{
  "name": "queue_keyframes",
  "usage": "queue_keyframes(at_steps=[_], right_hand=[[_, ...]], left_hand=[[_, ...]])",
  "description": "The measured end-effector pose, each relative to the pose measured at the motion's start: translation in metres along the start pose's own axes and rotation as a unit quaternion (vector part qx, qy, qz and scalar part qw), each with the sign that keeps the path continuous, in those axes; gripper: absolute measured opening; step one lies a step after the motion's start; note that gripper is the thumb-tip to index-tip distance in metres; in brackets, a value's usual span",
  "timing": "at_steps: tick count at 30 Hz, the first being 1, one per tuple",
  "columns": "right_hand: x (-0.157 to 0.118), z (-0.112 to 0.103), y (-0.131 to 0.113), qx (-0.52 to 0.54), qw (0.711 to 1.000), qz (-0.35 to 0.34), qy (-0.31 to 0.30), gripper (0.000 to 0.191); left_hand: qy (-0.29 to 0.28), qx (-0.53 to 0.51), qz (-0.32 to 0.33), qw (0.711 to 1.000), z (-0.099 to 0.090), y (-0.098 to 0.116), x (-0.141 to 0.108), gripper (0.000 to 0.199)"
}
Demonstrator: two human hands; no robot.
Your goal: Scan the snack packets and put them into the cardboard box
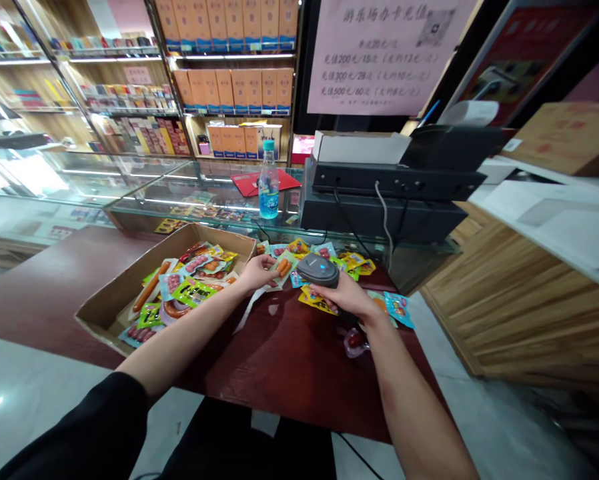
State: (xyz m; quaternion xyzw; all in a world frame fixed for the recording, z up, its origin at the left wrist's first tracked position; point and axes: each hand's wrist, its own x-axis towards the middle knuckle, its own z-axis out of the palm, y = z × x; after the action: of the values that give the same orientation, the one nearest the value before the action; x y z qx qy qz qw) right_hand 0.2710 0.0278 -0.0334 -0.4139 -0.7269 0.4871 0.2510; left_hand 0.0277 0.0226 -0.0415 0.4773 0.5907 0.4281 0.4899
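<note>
Pinched a small pale packet [284,267] by its left side with the left grip [256,275], fingertips closed on the film, orange sausages showing inside. Wrapped the right grip [347,293] snugly around the handle of a dark grey scanner [318,269], blue light glowing on top, head just beside the packet. Held both just above the reddish-brown tabletop [259,367], pretty much in the middle.

Guessing on feel: probably handled light and floppy at the edges, a bit firmer over the sausages, maybe kinda slippery. Looked best to take by the flat margin, without squashing the filling. As for the scanner, likely stiff and heavier up top, so best held by the handle.

Close to the right forearm, spotted a clear packet [355,341] with something dark red in it, plus a blue packet [399,308] off to the right. Saw yellow packets [318,300] under and around the scanner. Over on the left, noticed an open carton [107,333] full of mixed snack packets.

Further back, saw a bottle [268,193] of blue drink upright on the glass case [179,193], by something flat and red [244,184]. Right at the back, spotted shelves [239,59] lined with orange boxes [239,90].
</note>
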Motion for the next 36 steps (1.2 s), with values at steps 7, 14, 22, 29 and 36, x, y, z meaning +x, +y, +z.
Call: queue_keyframes(at_steps=[7,14,22,29,36], right_hand=[[-0.003,0.001,-0.009,-0.008,1.0,0.0,0.007,0.029],[-0.003,0.001,-0.011,0.001,1.0,0.001,0.009,0.027],[-0.001,0.0,-0.006,-0.021,1.0,-0.009,0.009,0.026],[-0.004,0.0,-0.01,-0.029,1.0,-0.008,-0.007,0.027],[-0.006,0.001,-0.022,-0.042,0.997,-0.061,0.011,0.032]], left_hand=[[-0.025,-0.059,-0.033,0.997,0.009,0.002,-0.003,0.028],[0.002,0.085,0.049,0.995,0.003,0.002,-0.003,0.018],[0.0,0.464,0.238,0.853,-0.004,-0.004,-0.011,0.033],[-0.029,0.532,0.195,0.824,-0.006,-0.007,-0.005,0.025],[0.044,0.314,0.099,0.943,-0.009,-0.005,0.006,0.019]])
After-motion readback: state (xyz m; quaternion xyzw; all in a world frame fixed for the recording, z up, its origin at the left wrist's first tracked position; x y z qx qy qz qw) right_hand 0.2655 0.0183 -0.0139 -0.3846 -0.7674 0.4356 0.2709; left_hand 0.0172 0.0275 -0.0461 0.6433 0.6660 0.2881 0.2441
